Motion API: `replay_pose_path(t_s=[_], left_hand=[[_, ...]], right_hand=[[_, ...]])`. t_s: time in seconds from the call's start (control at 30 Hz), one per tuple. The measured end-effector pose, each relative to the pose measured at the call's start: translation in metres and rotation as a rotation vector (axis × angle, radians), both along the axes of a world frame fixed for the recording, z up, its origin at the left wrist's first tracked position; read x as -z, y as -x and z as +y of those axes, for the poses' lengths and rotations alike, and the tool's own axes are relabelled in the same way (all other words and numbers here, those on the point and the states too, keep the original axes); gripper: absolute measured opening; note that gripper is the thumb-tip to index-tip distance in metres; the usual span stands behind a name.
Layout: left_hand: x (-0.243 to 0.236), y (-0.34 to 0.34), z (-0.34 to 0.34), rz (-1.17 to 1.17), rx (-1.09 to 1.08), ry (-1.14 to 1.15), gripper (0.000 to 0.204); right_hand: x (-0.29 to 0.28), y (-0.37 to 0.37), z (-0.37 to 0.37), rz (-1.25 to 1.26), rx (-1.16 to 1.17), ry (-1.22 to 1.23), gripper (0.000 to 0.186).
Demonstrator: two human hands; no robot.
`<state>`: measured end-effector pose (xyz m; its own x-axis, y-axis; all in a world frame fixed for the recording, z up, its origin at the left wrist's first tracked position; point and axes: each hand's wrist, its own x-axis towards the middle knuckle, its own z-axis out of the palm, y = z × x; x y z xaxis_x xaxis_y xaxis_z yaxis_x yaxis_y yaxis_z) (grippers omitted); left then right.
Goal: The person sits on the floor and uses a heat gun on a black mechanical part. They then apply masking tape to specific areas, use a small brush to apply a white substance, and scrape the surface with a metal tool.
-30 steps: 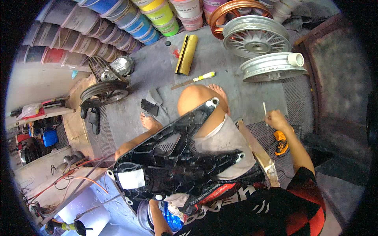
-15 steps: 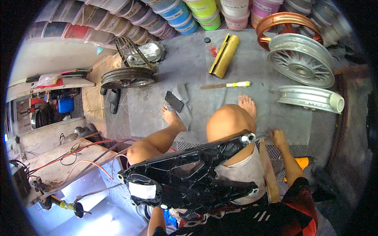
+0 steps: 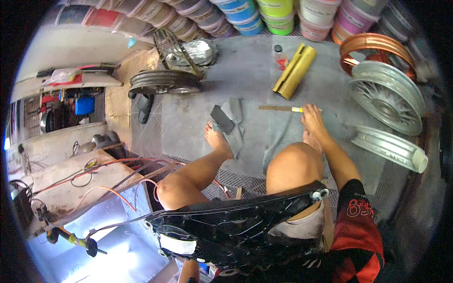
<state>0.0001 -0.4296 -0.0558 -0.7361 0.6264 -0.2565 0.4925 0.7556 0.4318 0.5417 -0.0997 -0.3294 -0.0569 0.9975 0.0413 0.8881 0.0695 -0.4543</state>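
Observation:
On the floor ahead, my right hand [image 3: 312,117] has its fingers closed round the yellow and white handle of a flat metal file [image 3: 279,108]. The file's blade points left and appears to lie on the floor sheet. Across my lap rests a long black ribbed part [image 3: 236,219] with bolt holes at its ends and a white patch [image 3: 178,245] at the left. My left forearm [image 3: 189,271] comes up beneath that part, which hides my left hand.
A phone [image 3: 222,119] and grey cloth [image 3: 231,111] lie by my left foot. Beyond the file is a gold split tube [image 3: 294,70] beside a small bottle [image 3: 280,57]. Wheel rims [image 3: 387,96] stand right, a dark rim [image 3: 165,82] left. Hoses [image 3: 108,169] cross the left bench [image 3: 56,165].
My right hand has reached forward from beside my right knee to the file's handle and closed on it. The view has shifted, so the floor things appear further right.

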Motion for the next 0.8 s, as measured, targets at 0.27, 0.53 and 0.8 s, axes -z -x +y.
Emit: replay_pose_path(t_s=[0.27,0.53,0.8], left_hand=[[0.0,-0.002,-0.004,-0.007,-0.033,0.017,0.013],[0.005,0.004,0.011,-0.024,-0.017,0.023,0.012],[0.012,0.011,0.027,-0.025,0.002,0.029,0.01]], right_hand=[[-0.005,0.017,0.039,0.077,0.118,-0.044,0.033],[-0.043,0.039,0.103,0.035,-0.157,-0.311,0.028],[-0.04,0.008,0.107,0.054,0.251,0.123,0.035]])
